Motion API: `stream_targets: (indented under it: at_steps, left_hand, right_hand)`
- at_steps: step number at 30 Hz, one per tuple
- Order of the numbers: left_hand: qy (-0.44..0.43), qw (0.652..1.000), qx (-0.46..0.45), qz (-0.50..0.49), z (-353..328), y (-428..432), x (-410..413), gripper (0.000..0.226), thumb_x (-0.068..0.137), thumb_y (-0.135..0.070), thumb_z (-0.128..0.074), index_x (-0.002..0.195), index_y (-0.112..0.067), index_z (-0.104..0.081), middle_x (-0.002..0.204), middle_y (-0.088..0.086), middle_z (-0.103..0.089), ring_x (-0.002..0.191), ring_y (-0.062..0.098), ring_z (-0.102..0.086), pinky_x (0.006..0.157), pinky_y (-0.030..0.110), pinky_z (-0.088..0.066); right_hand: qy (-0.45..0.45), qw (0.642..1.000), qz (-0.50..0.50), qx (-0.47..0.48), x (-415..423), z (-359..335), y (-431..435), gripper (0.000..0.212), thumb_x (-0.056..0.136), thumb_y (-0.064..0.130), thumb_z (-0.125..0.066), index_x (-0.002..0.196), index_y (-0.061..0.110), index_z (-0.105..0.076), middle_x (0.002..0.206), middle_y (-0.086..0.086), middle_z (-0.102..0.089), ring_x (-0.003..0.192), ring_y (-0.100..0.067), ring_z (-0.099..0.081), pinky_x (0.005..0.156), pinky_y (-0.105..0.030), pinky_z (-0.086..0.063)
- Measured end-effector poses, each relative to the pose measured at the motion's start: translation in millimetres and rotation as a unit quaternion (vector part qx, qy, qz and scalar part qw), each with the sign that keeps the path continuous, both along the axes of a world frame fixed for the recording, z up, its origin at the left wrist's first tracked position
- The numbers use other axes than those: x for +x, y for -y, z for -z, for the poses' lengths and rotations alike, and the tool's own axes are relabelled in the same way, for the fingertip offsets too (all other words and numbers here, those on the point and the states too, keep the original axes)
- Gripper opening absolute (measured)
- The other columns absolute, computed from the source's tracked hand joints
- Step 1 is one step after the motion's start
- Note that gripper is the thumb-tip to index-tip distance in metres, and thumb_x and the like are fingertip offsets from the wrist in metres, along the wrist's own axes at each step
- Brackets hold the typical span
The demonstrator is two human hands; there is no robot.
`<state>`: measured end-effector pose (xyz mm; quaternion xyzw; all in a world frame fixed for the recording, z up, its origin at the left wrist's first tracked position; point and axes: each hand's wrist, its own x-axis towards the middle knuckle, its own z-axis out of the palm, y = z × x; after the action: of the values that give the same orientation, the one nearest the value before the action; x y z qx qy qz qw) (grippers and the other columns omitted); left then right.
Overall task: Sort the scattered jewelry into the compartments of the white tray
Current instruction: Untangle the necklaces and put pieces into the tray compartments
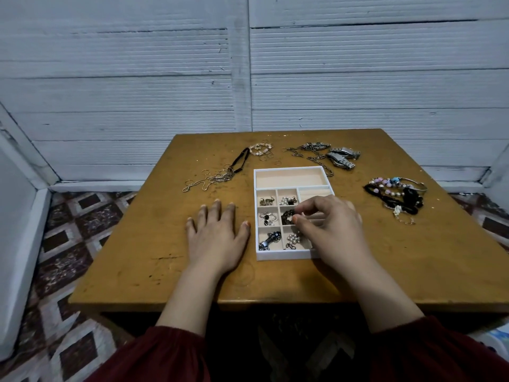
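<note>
The white tray [283,255] sits mid-table, its small compartments holding earrings, pearl pieces and dark items. My right hand [333,227] hovers over the tray's right side, with thumb and forefinger pinching a dark beaded piece [287,216] in the middle compartment. The tray's large far compartment [290,177] is empty. Left of the tray, my left hand [217,235] lies flat on the table with fingers spread. Scattered jewelry lies around: thin chains and rings [209,179], a black cord [239,159], a pale bead bracelet [260,148], silver chains [308,153], watches [343,157].
A heap of pastel and black bead bracelets [394,194] lies at the right of the brown wooden table [154,244]. White panelled walls stand close behind and beside the table. Patterned floor shows at the left.
</note>
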<state>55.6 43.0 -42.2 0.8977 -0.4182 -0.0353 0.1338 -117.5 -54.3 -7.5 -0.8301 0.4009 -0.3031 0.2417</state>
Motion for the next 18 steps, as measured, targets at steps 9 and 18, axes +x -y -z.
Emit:
stream_targets:
  at_steps: [9,18]
  left_hand:
    - [-0.046,0.998,-0.022,-0.022,-17.3,3.7,6.7,0.05,0.093,-0.055,-0.039,0.136,-0.031,-0.045,0.151,-0.002,-0.034,0.14,0.023,-0.025,0.111,0.046,-0.019]
    - [-0.097,0.976,-0.16,-0.108,-35.1,22.6,48.4,0.03,0.09,-0.041,-0.05,0.114,-0.026,-0.062,0.113,0.001,-0.066,0.105,0.025,-0.059,0.083,0.035,-0.05]
  right_hand:
    - [-0.006,0.999,-0.037,-0.03,42.5,-10.3,3.2,0.008,0.083,0.038,-0.066,0.091,0.035,-0.065,0.091,0.013,-0.059,0.101,-0.014,-0.048,0.086,-0.035,-0.038]
    - [-0.024,0.993,-0.099,-0.064,104.6,-20.4,18.9,0.015,0.086,0.04,-0.062,0.1,0.035,-0.064,0.101,0.014,-0.06,0.107,-0.014,-0.046,0.087,-0.032,-0.033]
